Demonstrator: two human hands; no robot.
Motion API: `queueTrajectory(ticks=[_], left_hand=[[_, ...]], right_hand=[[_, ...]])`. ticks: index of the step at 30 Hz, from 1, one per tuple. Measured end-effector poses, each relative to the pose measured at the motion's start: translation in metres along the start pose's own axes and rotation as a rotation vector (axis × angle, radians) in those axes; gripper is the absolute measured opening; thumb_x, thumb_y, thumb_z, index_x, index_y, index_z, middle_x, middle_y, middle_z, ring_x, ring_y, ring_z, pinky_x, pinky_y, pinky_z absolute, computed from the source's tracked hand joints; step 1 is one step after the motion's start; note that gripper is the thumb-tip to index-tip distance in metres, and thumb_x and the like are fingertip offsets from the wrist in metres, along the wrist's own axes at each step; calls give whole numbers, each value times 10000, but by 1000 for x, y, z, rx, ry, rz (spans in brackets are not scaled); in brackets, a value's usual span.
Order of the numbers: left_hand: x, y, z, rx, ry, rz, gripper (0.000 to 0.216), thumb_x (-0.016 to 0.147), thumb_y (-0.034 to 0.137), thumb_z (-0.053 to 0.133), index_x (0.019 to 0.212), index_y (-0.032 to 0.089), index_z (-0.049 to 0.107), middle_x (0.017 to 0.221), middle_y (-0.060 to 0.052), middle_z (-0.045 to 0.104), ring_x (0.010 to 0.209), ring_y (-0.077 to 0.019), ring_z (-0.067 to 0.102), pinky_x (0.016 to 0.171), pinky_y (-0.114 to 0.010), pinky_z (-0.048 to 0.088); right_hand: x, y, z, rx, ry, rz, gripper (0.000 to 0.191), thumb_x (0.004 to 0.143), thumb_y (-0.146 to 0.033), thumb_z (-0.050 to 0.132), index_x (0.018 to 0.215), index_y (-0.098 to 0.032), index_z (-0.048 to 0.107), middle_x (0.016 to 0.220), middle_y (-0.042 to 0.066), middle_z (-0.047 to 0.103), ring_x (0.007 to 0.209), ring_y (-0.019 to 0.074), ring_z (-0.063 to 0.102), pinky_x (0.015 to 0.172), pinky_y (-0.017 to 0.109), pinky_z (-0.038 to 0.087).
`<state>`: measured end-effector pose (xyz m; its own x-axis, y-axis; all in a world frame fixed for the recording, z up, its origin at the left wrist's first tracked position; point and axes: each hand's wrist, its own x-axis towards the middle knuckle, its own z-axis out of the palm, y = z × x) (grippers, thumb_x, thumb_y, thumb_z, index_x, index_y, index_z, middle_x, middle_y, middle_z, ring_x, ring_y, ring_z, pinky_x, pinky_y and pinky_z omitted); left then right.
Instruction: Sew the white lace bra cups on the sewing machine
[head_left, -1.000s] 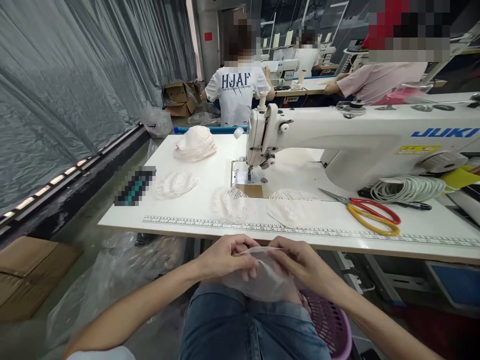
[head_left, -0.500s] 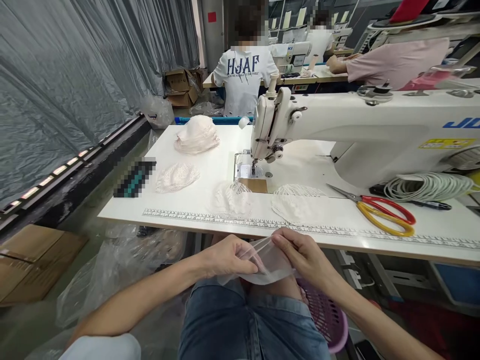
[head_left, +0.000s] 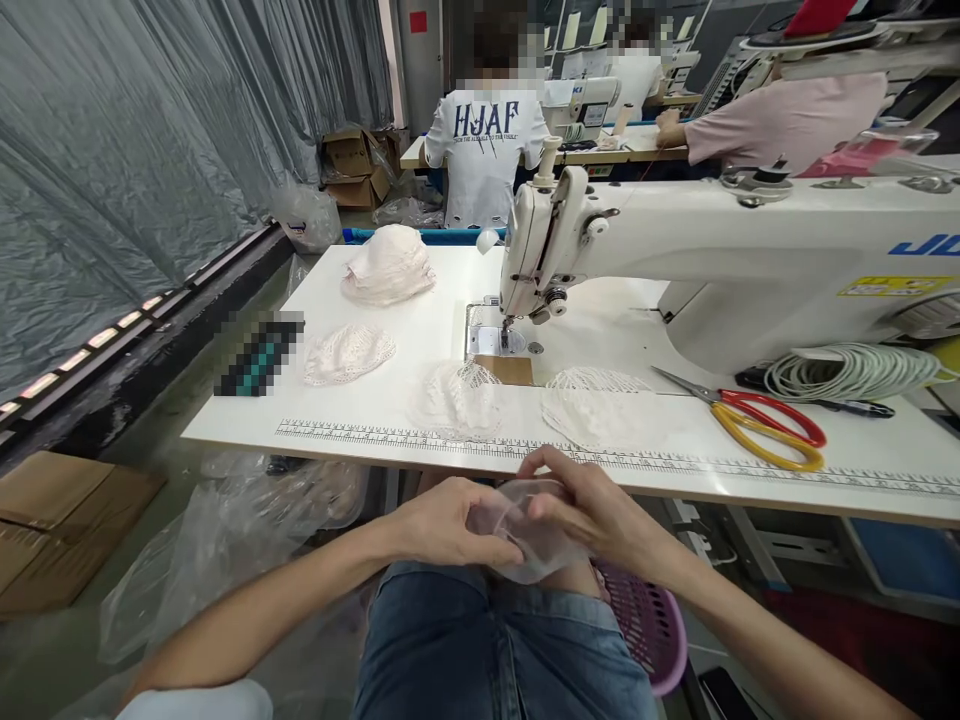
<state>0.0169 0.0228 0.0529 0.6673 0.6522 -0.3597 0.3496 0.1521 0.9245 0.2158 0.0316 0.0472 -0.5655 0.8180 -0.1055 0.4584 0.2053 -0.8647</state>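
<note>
Above my lap, just off the front edge of the table, a sheer whitish fabric piece (head_left: 534,545) is bunched and curved between my hands. My left hand (head_left: 454,522) is closed on its left side, thumb lying across the front. My right hand (head_left: 596,505) has the other side, with the thumb over the cloth and the index finger bent above it; its remaining fingers are partly hidden. Beyond my hands, two pale lace cup-shaped pieces, a left one (head_left: 461,400) and a right one (head_left: 592,408), lie flat near the printed ruler (head_left: 405,440).
A white sewing machine (head_left: 555,250) stands over the table. Red-and-yellow scissors (head_left: 772,425) and a coiled cord (head_left: 855,372) lie right. Another lace piece (head_left: 350,355) and a fabric stack (head_left: 388,265) are left. A purple basket (head_left: 667,640) stands below. Co-workers sit beyond.
The fabric, stretched taut between my hands before, is now slacker and rounded. My right hand has shifted slightly left and its thumb and index finger have spread apart.
</note>
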Motion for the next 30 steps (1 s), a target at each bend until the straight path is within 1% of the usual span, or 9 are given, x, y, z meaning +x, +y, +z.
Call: queueTrajectory(ticks=[2,7,10,14,16,19,21,25,30], left_hand=[[2,4,1,43,114,36,227,716,330,659,812,125,683,639,11,567,578,-93,479,518,-177,345],[-10,4,-4,0,425,101,173,788,290,563,733,136,618,645,-7,594,604,-119,547,585,-204,423],[-18,-2,-6,-36,345,-3,177,766,314,598,765,138,616,703,-26,625,656,-143,578,596,-215,435],[-4,3,2,-19,206,56,581,615,324,756,1138,189,542,975,-41,633,830,-171,578,687,-224,433],[9,10,7,79,214,113,674,622,324,752,1232,208,490,918,-19,635,769,-153,560,657,-215,407],[20,19,16,223,219,127,295,765,324,606,1022,184,643,727,7,623,629,-120,502,577,-210,347],[19,22,21,283,219,109,244,829,328,505,821,175,695,696,-1,634,616,-118,498,573,-214,335],[15,26,25,245,177,20,219,783,353,551,755,164,658,627,-1,603,559,-107,474,520,-203,318],[56,56,16,-52,158,8,383,862,508,378,937,160,519,471,50,485,336,-84,365,389,-194,281]], right_hand=[[2,-4,-1,-100,-71,-36,369,812,-533,562,962,-207,475,510,-90,370,474,100,310,459,211,238],[-11,-3,-15,-283,-114,-59,323,832,-475,561,682,-189,549,639,-15,498,598,129,463,536,227,313],[-19,1,-22,-58,-56,-58,290,912,-415,445,768,-189,555,896,44,573,788,156,536,646,242,399],[-14,-1,-15,102,-51,-17,261,925,-402,412,804,-190,503,646,-11,539,584,122,489,534,219,373],[-13,-2,-10,51,-8,-23,236,909,-377,448,769,-192,494,584,-38,492,525,104,432,500,209,329],[-22,-1,-9,27,95,18,186,877,-357,506,790,-193,502,559,-64,438,515,91,399,492,199,298],[-35,1,-14,58,36,42,213,831,-380,579,756,-189,519,548,-72,416,519,84,396,483,190,287],[-62,2,-37,59,-63,63,300,791,-420,618,645,-175,524,625,-35,518,597,104,468,527,195,343],[-51,8,-100,26,223,85,313,927,-456,361,769,-200,446,506,-55,466,431,98,425,445,209,337]])
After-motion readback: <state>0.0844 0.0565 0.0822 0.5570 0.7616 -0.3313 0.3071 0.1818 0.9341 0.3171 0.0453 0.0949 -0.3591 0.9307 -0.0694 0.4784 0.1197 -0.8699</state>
